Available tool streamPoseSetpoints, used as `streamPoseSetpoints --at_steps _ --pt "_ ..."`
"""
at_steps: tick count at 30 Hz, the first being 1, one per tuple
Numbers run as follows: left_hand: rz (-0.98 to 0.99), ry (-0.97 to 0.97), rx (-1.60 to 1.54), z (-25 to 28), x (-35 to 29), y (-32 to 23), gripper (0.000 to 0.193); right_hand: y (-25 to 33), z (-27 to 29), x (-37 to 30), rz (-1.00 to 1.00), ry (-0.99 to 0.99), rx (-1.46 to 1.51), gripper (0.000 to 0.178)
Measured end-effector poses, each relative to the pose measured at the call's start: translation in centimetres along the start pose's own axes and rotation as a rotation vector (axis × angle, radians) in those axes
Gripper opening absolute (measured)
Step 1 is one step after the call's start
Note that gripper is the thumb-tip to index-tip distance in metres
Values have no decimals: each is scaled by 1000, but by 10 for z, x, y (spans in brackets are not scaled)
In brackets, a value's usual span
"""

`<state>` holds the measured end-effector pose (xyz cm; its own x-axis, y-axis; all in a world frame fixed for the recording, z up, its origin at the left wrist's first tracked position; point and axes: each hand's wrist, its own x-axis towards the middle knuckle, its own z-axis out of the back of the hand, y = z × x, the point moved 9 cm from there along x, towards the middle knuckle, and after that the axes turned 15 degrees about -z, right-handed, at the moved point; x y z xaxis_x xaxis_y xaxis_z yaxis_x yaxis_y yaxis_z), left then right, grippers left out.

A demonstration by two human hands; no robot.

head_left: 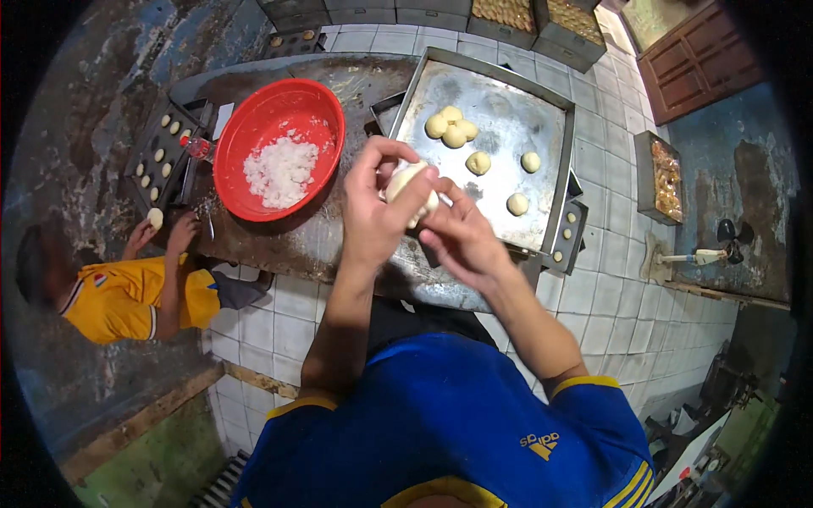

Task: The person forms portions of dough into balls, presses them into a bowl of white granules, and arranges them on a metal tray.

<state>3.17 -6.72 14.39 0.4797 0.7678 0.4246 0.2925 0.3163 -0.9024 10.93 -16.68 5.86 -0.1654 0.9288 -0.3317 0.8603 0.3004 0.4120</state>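
Dough piece [405,180] between my two hands, left hand [370,207] gripping it, thumb across; right hand [472,240] cupped at its right side, firm grip can't tell. Long axis hidden. Metal tray [508,97] ahead-right, red basin [227,173] left.

Seven dough balls [531,162] on one large tray [500,102], one basin [254,114]

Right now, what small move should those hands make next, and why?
Perhaps the right hand should gently press the pale dough rounder while the left hand steadies it: what shows looks uneven, whereas the dough balls on the metal tray look mostly round.
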Motion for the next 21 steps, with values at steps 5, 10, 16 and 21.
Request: streamPoseSetpoints --at_steps 5,10,16,21 --pt "-1 100 -379 -55 0 -27 36 16 -25 -19 508 -174 -95 62" --pt "-14 152 -435 -80 -4 -37 63 47 -7 -39 676 -268 -285 49" --pt "-431 260 -101 -66 3 -88 70 57 -64 -61 542 -39 -582 41" --pt "-452 156 -88 -55 -7 -72 35 58 -57 -56 725 -106 -551 32"
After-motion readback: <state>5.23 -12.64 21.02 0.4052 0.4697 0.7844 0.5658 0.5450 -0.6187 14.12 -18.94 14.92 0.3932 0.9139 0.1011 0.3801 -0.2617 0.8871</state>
